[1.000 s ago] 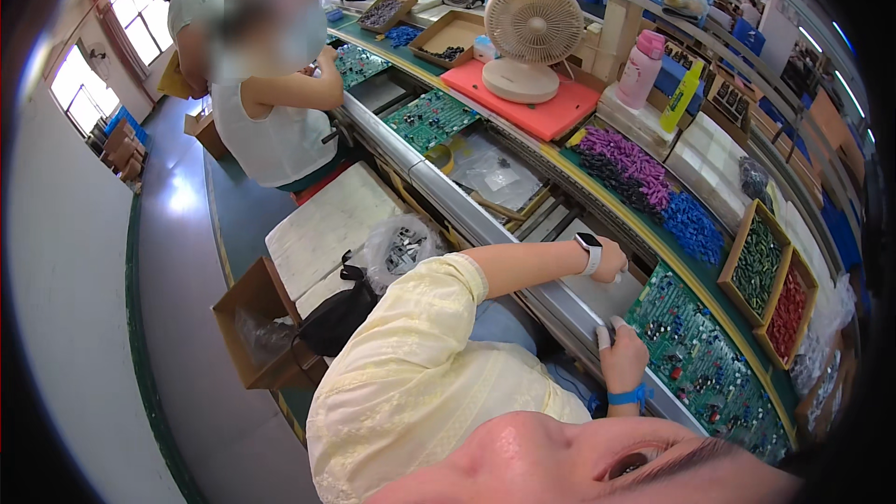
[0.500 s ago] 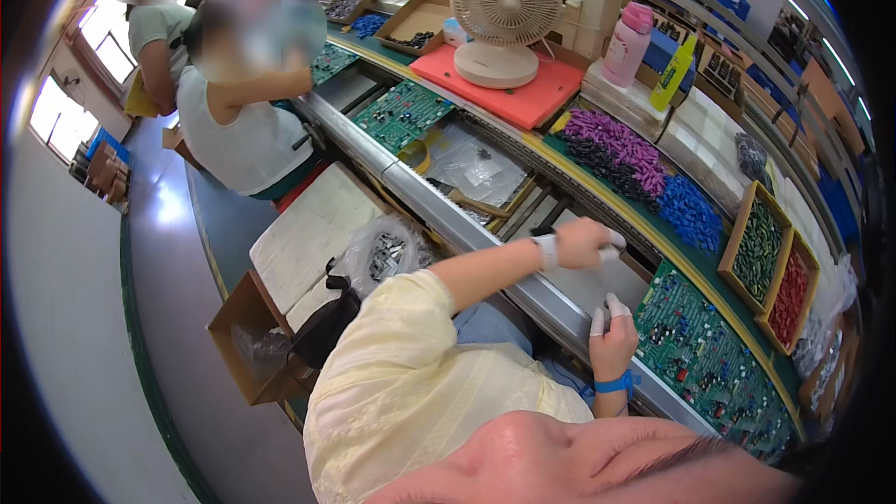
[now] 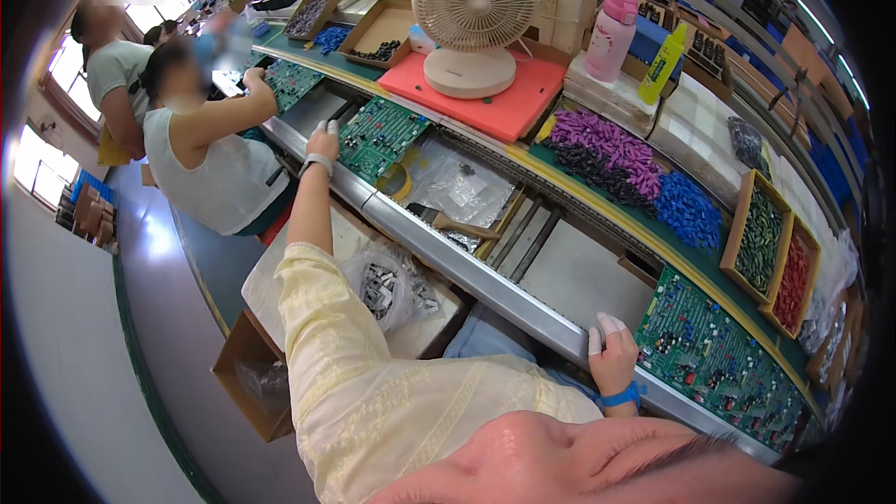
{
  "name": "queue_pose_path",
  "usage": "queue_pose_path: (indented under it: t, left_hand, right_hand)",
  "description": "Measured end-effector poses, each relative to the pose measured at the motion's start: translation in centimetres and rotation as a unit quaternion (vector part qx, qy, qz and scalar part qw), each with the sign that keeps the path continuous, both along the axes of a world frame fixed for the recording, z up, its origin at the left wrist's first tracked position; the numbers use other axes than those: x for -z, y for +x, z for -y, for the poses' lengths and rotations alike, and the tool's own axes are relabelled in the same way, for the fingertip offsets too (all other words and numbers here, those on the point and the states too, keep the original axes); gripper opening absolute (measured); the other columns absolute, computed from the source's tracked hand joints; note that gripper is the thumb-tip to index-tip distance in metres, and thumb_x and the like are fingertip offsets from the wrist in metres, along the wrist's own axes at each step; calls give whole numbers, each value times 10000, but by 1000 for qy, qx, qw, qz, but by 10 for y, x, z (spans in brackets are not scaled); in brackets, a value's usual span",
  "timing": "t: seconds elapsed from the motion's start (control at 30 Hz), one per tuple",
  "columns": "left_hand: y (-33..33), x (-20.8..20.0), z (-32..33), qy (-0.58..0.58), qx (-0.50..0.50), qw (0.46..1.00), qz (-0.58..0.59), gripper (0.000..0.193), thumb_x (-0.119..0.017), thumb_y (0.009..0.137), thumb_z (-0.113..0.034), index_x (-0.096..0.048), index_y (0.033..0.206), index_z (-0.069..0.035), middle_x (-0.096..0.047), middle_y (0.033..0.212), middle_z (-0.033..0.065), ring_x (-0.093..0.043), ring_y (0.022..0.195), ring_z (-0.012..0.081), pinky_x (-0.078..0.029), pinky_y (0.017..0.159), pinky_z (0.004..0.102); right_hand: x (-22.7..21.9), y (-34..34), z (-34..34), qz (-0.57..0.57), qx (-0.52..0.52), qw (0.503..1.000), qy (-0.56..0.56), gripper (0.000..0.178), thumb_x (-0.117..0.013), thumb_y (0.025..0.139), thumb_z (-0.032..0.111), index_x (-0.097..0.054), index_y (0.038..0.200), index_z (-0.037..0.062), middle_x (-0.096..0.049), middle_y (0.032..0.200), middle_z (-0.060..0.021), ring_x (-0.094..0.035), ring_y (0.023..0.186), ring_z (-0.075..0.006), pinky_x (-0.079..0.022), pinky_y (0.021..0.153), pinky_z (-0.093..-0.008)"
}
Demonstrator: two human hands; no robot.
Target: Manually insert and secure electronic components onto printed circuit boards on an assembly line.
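Note:
My left hand [image 3: 323, 144] reaches far along the line to the left edge of a green circuit board [image 3: 381, 138]. Its fingers look stretched out at that edge, and a firm grip does not show. White covers sit on its fingertips. Near the metal rail [image 3: 457, 266], my right hand [image 3: 612, 357] is open and holds nothing, its white-capped fingers apart. To its right lies a larger green circuit board [image 3: 714, 364] filled with small components.
Between the boards are a plastic bag [image 3: 464, 189], a tape roll [image 3: 395, 182] and a brush [image 3: 464, 227]. Purple parts [image 3: 607, 145], blue parts [image 3: 689, 209] and a fan [image 3: 471, 72] line the far side. A person [image 3: 210, 154] works at the left. A bag of metal parts [image 3: 387, 285] lies behind my left arm.
My left hand has swung from near my right hand far to the left, up to the farther circuit board. My right hand stays by the rail. The view has shifted slightly.

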State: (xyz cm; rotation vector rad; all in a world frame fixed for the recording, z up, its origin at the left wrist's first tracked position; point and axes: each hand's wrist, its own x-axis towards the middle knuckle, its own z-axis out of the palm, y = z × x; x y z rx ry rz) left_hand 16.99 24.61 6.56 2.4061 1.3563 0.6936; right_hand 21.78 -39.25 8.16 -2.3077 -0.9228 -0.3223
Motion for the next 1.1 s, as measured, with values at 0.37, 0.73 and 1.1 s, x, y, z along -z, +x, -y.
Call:
queue_pose_path:
  t: [0.37, 0.73, 1.1]
  left_hand:
    - [1, -16, 19, -125, 37, 991, 6, 616, -279, 909, -517, -418, 1298, -60, -453, 1289, 205, -388, 1228, 351, -295, 1023, 386]
    - [-12, 38, -9, 23, 250, 967, -43, 619, -346, 895, -506, -469, 1243, -9, -542, 1141, 239, -513, 1084, 346, -391, 913, 363]
    - [26, 5, 142, -356, 280, 891, -2, 565, -406, 885, -527, -564, 1036, -6, -614, 794, 94, -592, 670, 176, -456, 572, 278]
  right_hand:
    - [-1, 0, -1, 29, -1, 999, -17, 233, -648, 731, 67, -619, 957, 19, -619, 905, -143, -595, 824, -299, -495, 731, -373]
    - [-6, -2, 4, 24, 5, 1000, -6, 251, -653, 730, 97, -604, 970, 40, -617, 902, -119, -593, 818, -288, -489, 713, -360]
    - [-47, 166, 71, -25, 85, 985, -147, 222, -538, 800, 75, -595, 1013, 44, -600, 974, -171, -555, 940, -343, -452, 826, -403]
